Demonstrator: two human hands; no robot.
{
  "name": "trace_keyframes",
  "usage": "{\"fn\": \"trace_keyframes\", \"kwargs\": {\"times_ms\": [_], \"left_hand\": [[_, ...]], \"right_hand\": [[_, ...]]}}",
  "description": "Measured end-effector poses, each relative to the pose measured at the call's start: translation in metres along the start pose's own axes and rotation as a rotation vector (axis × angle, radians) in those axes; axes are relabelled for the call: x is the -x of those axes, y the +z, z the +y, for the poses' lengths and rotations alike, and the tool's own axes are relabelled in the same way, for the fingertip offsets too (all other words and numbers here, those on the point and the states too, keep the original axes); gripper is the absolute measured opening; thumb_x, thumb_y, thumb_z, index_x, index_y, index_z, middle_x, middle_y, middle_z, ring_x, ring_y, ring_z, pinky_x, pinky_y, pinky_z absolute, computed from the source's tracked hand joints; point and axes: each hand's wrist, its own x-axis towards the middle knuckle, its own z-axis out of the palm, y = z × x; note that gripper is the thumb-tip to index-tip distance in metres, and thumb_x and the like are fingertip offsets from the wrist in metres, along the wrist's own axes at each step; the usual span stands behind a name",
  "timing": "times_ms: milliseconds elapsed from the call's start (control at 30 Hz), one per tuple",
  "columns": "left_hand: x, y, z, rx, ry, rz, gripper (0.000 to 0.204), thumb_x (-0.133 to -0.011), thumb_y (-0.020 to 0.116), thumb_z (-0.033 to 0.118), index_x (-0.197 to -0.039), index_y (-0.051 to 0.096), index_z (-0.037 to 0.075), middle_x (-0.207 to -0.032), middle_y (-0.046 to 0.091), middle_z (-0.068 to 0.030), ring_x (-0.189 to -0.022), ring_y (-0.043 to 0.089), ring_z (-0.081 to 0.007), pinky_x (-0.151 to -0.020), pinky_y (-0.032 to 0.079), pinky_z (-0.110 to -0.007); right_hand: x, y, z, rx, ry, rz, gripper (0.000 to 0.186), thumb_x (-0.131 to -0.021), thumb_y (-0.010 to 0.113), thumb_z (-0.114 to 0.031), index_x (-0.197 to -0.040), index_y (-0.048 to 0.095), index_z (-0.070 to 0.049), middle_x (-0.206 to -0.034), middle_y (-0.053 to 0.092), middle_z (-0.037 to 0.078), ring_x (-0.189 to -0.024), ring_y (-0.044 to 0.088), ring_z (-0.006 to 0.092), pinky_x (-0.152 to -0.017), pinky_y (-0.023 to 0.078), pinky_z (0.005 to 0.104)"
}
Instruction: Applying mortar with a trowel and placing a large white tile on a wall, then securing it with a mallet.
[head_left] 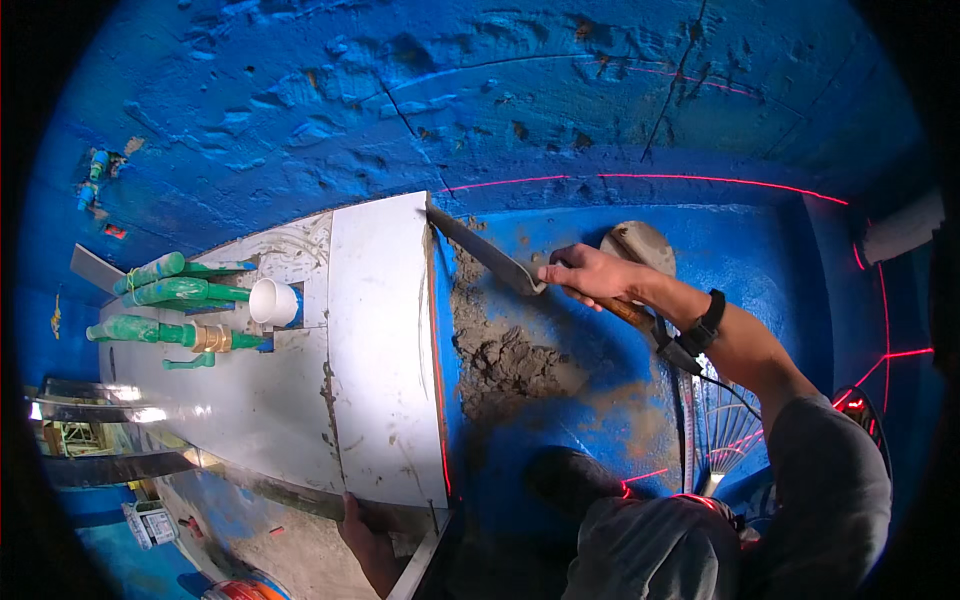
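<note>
My right hand point(590, 272) is closed around the wooden handle of a trowel point(485, 250). The blade slants up to the left, its tip at the far right corner of a large white tile point(380, 350). Grey mortar point(510, 370) lies in a rough heap on the blue floor, right of the tile. At the tile's near edge, my left hand point(368, 545) is against a dark strip; one digit points upward and the other fingers are hidden. A wooden-handled tool point(640, 248) with a round, mortar-smeared head is partly hidden behind my right wrist.
Green pipes point(160, 290) and a white pipe end point(274, 301) rise through the tiles at left. A rough blue wall point(480, 90) runs along the back, crossed by red laser lines. A fan-shaped wire rake point(730, 430) lies near my right arm. A bucket point(150, 525) stands lower left.
</note>
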Motion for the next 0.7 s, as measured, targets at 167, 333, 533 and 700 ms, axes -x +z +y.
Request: {"fn": "trace_keyframes", "kwargs": {"times_ms": [167, 333, 533, 700], "left_hand": [[-0.001, -0.002, -0.002, -0.014, 0.002, 0.004, 0.047, -0.103, 0.067, 0.023, -0.139, 0.056, -0.004, -0.129, 0.066, -0.0147, -0.116, 0.065, -0.0288, -0.100, 0.054, -0.045], [0.015, 0.018, 0.007, -0.034, -0.009, 0.028, 0.051, -0.103, 0.067, 0.025, -0.140, 0.054, -0.006, -0.131, 0.065, -0.0159, -0.117, 0.064, -0.0295, -0.101, 0.053, -0.044], [0.020, 0.024, 0.013, -0.019, 0.024, 0.015, 0.049, -0.102, 0.069, 0.027, -0.136, 0.058, -0.006, -0.126, 0.067, -0.0135, -0.114, 0.065, -0.0275, -0.098, 0.053, -0.042], [0.017, 0.028, 0.011, 0.033, -0.052, 0.061, 0.040, -0.103, 0.067, 0.025, -0.132, 0.064, -0.002, -0.123, 0.070, -0.0098, -0.114, 0.065, -0.0237, -0.101, 0.050, -0.040]], "right_hand": [[0.026, 0.017, 0.007, 0.085, 0.003, -0.099, 0.048, -0.106, 0.059, -0.049, -0.102, 0.061, -0.001, -0.059, 0.052, 0.001, -0.049, 0.055, 0.0121, -0.044, 0.044, 0.0308], [0.062, 0.052, 0.032, 0.121, 0.084, -0.181, 0.050, -0.105, 0.059, -0.052, -0.101, 0.061, -0.002, -0.064, 0.056, 0.003, -0.049, 0.056, 0.0128, -0.046, 0.047, 0.0328], [0.102, 0.101, 0.070, 0.384, -0.171, -0.170, 0.053, -0.102, 0.063, -0.050, -0.110, 0.065, 0.002, -0.079, 0.068, 0.026, -0.075, 0.071, 0.0404, -0.069, 0.054, 0.0497], [0.128, 0.106, 0.072, 0.495, -0.138, -0.326, 0.043, -0.100, 0.067, -0.042, -0.113, 0.066, 0.000, -0.098, 0.070, 0.027, -0.093, 0.071, 0.0401, -0.079, 0.053, 0.0480]]}}
